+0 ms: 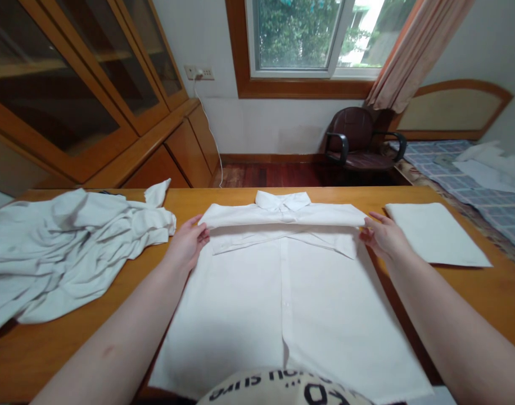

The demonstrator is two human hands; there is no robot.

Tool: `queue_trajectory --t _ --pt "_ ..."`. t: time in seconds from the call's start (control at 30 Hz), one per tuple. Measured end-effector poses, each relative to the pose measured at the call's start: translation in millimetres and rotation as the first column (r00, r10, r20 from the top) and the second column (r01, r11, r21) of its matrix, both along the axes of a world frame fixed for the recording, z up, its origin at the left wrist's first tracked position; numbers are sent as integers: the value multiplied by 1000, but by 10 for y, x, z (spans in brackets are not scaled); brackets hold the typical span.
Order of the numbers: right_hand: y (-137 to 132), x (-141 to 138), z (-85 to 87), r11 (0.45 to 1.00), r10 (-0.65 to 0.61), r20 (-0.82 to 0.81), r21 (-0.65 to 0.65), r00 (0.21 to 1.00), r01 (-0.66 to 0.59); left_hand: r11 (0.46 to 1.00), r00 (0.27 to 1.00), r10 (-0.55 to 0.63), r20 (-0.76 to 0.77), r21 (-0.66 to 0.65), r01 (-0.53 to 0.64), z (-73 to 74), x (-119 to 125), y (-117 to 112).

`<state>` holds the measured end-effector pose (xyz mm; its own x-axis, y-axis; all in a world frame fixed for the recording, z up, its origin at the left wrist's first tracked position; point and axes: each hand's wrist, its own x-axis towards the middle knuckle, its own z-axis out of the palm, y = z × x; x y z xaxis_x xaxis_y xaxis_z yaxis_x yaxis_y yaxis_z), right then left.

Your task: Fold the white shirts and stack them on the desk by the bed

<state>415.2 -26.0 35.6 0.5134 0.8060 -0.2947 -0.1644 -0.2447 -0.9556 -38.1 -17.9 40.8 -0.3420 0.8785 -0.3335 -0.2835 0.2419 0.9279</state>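
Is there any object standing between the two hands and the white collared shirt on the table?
Nothing visible: the left hand and the right hand grip the white collared shirt directly, at both ends of its fold. Crumpled white fabric lies to its left, a folded white cloth to its right.

wooden table (30, 360): spread shirt (240, 292), crumpled cloth (72, 247), folded cloth (437, 233).

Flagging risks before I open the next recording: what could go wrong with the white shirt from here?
The left hand and right hand hold the white shirt's folded strip only near its ends, so its middle might sag or skew. The creased layers just below could bunch.
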Motion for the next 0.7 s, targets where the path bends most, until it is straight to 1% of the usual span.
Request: queue_trajectory --t 0.07,0.17,0.23,0.33,0.4,0.5,0.63,0.7 --pt "-97 -22 -20 1000 12 -40 3 999 -11 999 995 23 100 -34 -19 -25 26 -108" --pt "-148 -58 -74 999 4 -23 43 1000 -3 999 990 39 135 -7 -39 -107 60 -174" --pt "-111 -67 -106 998 2 23 62 1000 -3 999 992 46 114 21 -49 -157 74 -146" --pt "31 -47 -134 999 16 108 40 994 -20 998 994 46 96 28 -49 -185 87 -35" --pt "146 -27 -147 1000 18 166 19 986 -22 999 995 23 98 22 -25 -179 89 47" --pt "265 -9 -190 999 10 220 36 976 -18 999 995 -40 89 0 40 -182 72 118" --pt "265 -2 -292 996 8 233 81 972 -28 995 995 -96 -26 -40 95 -245 34 109" --pt "235 10 -334 994 -18 219 110 976 -7 994 991 -110 -78 -30 108 -263 27 92"
